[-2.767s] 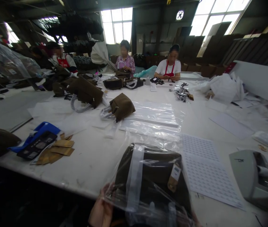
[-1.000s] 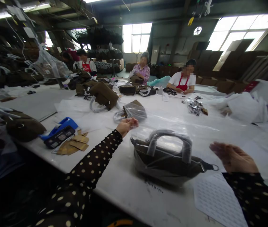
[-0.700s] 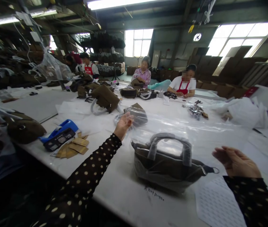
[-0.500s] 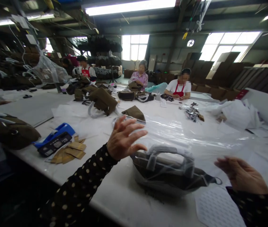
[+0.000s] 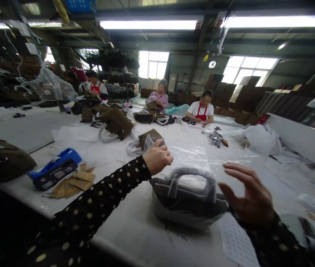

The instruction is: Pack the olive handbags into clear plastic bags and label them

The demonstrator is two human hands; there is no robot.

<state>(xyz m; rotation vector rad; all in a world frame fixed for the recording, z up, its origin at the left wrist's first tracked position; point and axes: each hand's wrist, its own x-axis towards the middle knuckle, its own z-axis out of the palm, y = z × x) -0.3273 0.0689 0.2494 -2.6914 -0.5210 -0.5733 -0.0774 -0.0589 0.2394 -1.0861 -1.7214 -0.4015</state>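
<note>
Olive bag (image 5: pixel 183 205): upright on near worktop (image 5: pixel 124 226)
Left hand (image 5: pixel 159 158): fingers curled at clear film (image 5: pixel 148 142), grip unclear
Right hand (image 5: pixel 249 194): fingers spread, released, beside bag's right end

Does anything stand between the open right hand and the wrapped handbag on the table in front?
Only clear plastic film, which encloses the handbag, seems to be in the way. No solid object is visible between it and the right hand, beside it.
</note>
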